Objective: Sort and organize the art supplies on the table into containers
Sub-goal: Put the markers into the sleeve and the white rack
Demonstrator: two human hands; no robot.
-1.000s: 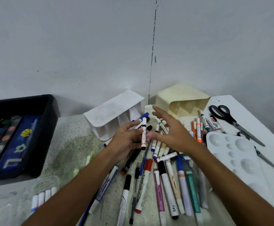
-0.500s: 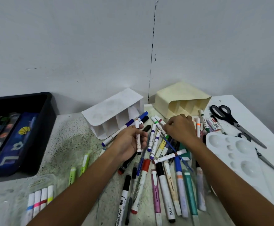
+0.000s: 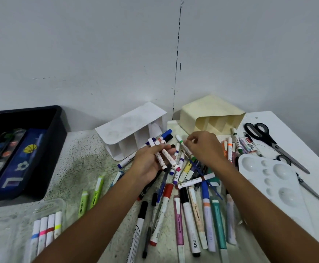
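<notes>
Speckled table [image 3: 75, 164], most of it under loose supplies. At far left, black bin [image 3: 56, 130] with paint sets inside. Against the wall, white organizer [image 3: 128, 126] and cream organizer [image 3: 208, 109], both tipped onto their sides, compartments showing nothing inside. At right, white paint palette [image 3: 280, 186], two pairs of scissors [image 3: 263, 135] just beyond it. Near left corner, clear case [image 3: 50, 204] holding a row of four highlighters, apparently the only finished group. Centre, wide scatter of markers [image 3: 189, 215] and pens, crossing and touching one another, unsorted. Left hand [image 3: 149, 162] palm up over the scatter, fingers curled loosely round a small bundle of thin markers [image 3: 164, 158]. Right hand [image 3: 202, 147] just beside it, thumb and forefinger pinching a green-capped thin marker [image 3: 183, 145], remaining fingers bent. Judged early in the job: gathering thin markers underway, organizers not yet loaded, thick markers, scissors and palette left.
</notes>
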